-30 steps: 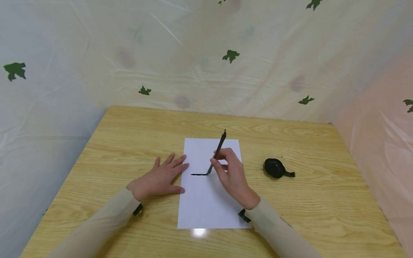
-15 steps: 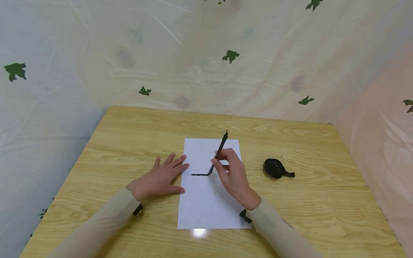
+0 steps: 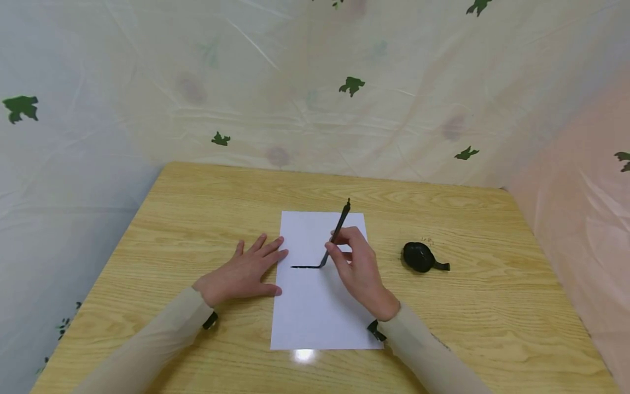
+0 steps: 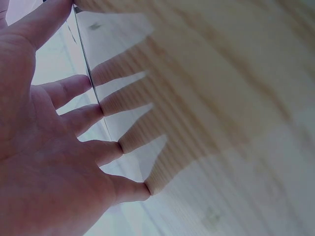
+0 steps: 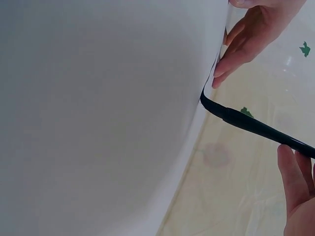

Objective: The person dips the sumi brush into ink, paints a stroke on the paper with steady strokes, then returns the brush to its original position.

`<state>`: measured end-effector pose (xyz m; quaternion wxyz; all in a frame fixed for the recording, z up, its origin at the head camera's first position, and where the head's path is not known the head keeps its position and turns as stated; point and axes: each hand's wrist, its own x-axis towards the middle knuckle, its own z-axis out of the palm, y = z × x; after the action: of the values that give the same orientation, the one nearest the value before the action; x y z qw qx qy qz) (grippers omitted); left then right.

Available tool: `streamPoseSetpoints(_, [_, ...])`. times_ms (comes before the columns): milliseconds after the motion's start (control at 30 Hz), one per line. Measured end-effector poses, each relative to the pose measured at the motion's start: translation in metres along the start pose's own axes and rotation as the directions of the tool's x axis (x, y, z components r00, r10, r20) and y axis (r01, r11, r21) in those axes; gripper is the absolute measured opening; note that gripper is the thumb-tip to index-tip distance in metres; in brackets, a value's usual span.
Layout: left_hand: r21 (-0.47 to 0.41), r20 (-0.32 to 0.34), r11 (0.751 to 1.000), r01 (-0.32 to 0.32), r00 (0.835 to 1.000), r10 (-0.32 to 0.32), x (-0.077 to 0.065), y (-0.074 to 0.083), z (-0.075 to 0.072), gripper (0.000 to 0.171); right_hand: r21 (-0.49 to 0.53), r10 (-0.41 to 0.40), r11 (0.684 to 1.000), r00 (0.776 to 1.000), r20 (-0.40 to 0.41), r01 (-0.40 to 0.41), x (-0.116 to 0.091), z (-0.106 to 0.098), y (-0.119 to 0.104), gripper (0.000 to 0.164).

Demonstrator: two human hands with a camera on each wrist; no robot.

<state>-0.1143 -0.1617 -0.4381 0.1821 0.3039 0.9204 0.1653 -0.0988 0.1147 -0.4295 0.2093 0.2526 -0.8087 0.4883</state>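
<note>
A white sheet of paper (image 3: 310, 323) lies on the table with a dark horizontal stroke (image 3: 302, 267) across it. My right hand (image 3: 359, 271) pinches a black brush (image 3: 339, 225) between thumb and fingers, its handle leaning up and away. In the right wrist view the bent tip of the brush (image 5: 246, 121) touches the paper (image 5: 98, 123) at the stroke's right end. On the paper's left edge rests my left hand (image 3: 243, 273), fingers spread and straight. The left wrist view shows that hand (image 4: 54, 137) with its fingertips down on the surface.
To the right of the paper stands a small black dish with a short handle (image 3: 419, 257), beside a few tiny marks on the wooden table (image 3: 492, 306). A pale curtain with green leaf shapes (image 3: 295, 93) hangs behind the table and along both sides.
My right hand has slid slightly to the right with the brush, and the dark stroke has grown longer in that direction. The left hand has stayed in place.
</note>
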Motion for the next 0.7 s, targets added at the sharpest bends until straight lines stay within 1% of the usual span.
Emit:
streamPoseSetpoints(400, [-0.001,0.006,1.0,0.003,1.0,-0.003,0.0007,0.0005,-0.0008,0.083,-0.028,0.024,0.999,0.999,0.027,-0.023,-0.0019,-0.0046,-0.0004,0.027])
streamPoseSetpoints(700, [0.0,0.003,1.0,-0.002,1.0,0.002,-0.0001,0.0004,-0.0003,0.083,-0.029,0.012,1.0,1.0,0.022,-0.011,-0.0028,-0.0069,-0.0009,0.03])
